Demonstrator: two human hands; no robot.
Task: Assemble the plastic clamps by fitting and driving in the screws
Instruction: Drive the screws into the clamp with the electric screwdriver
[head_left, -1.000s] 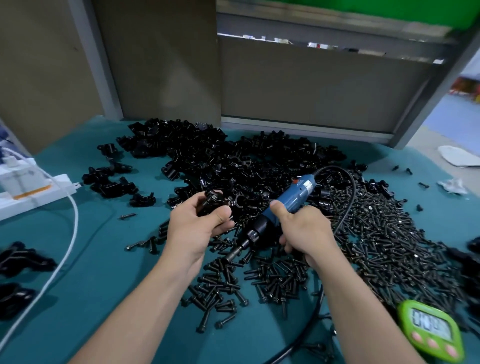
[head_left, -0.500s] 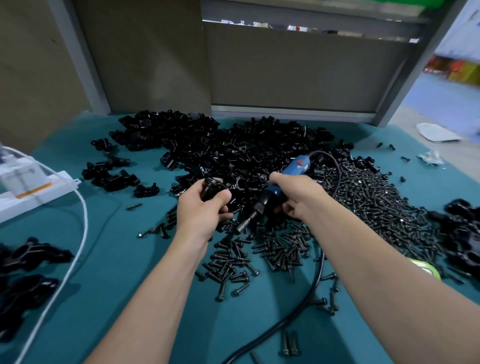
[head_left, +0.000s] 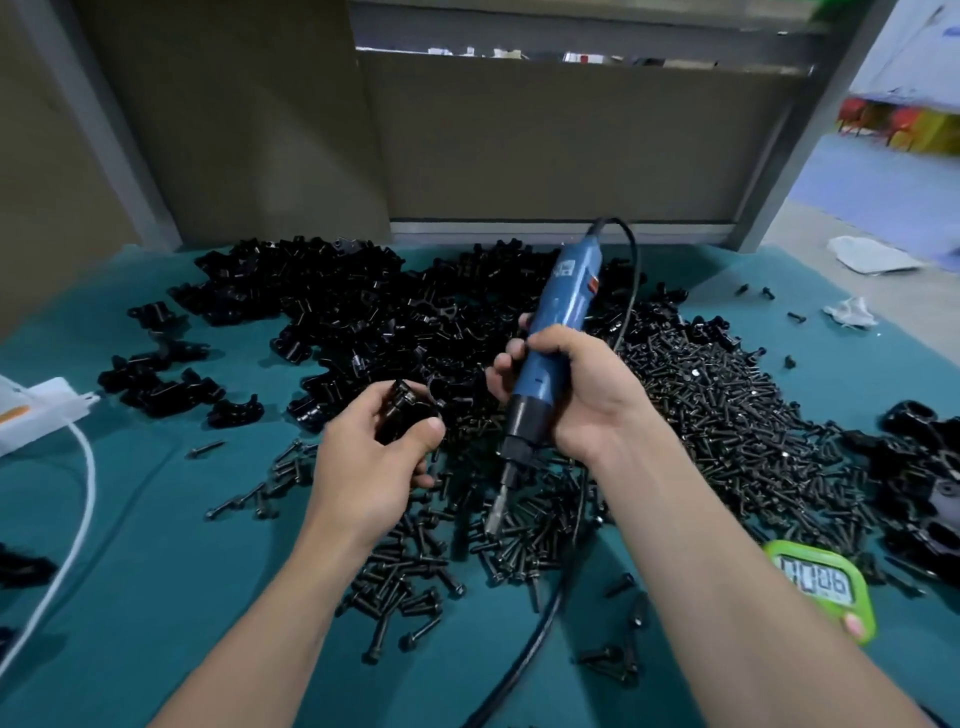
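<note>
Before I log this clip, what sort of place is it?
Most likely a factory assembly bench: heaps of black clamps and screws on a teal mat, a corded screwdriver in the right hand, a timer.

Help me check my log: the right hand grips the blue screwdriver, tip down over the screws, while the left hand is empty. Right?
No. The head view shows the left hand holding a black clamp, not empty. The right hand does grip the blue screwdriver, tip down over the screws.
</note>
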